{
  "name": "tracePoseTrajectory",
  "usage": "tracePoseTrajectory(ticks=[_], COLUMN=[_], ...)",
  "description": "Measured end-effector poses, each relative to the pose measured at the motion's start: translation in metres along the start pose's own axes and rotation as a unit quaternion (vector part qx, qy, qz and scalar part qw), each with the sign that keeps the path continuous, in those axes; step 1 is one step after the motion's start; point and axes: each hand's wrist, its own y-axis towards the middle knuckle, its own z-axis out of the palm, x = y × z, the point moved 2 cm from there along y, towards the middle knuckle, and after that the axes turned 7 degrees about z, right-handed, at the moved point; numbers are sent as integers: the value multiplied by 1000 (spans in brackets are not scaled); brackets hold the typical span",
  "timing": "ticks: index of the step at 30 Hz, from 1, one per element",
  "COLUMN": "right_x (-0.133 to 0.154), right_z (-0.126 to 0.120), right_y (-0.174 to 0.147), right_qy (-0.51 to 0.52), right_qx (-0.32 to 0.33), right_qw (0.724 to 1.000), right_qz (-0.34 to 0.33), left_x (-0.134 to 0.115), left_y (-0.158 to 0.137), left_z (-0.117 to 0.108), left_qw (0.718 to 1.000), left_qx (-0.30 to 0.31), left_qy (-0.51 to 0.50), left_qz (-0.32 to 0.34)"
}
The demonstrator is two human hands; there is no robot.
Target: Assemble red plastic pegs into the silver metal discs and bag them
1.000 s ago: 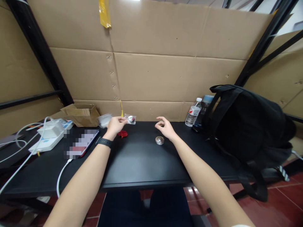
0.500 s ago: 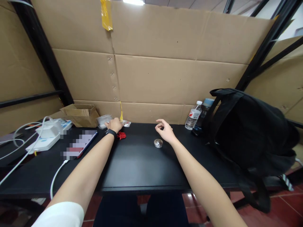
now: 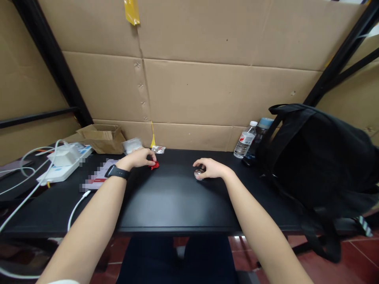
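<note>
My left hand [image 3: 141, 157], a dark watch on its wrist, reaches over the left part of the black desk. Its thumb and forefinger close on a small bright red bundle [image 3: 155, 165]; what the bundle is made of I cannot make out. To the right, my right hand [image 3: 211, 167] comes down on a small round silvery object [image 3: 199, 173] lying on the desk. Thumb and fingers curl around opposite sides of it, hiding part of its edge. Just behind my left hand are a clear plastic bag [image 3: 132, 145] and a small shiny packet [image 3: 158, 149].
On the left stand an open cardboard box [image 3: 102, 140], a white power strip [image 3: 63, 167] with cables and a charging phone [image 3: 97, 177]. A water bottle [image 3: 245, 142], a blue-capped bottle [image 3: 265, 124] and a black backpack [image 3: 319, 165] occupy the right. Cardboard [image 3: 189, 90] walls the back.
My left hand has moved from near the plastic bag onto the red bundle. My right hand has lowered onto the silvery object. The view has tilted down slightly.
</note>
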Motion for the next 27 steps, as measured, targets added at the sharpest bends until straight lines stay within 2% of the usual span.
tracePoseTrajectory(ticks=[3, 8, 19, 27], right_x=[-3, -5, -5, -3], right_z=[2, 2, -1, -4], right_y=[1, 0, -1, -3], right_qy=[19, 30, 25, 22], right_qx=[21, 27, 57, 53], right_qw=[1000, 999, 998, 998], right_qz=[-6, -3, 8, 1], left_x=[-2, -6, -11, -7], left_y=[-8, -10, -10, -10], left_z=[-2, -1, 2, 3], left_qw=[1000, 997, 994, 992], left_qx=[10, -19, 30, -8], left_qy=[-2, 77, 103, 125], left_qz=[21, 13, 34, 31])
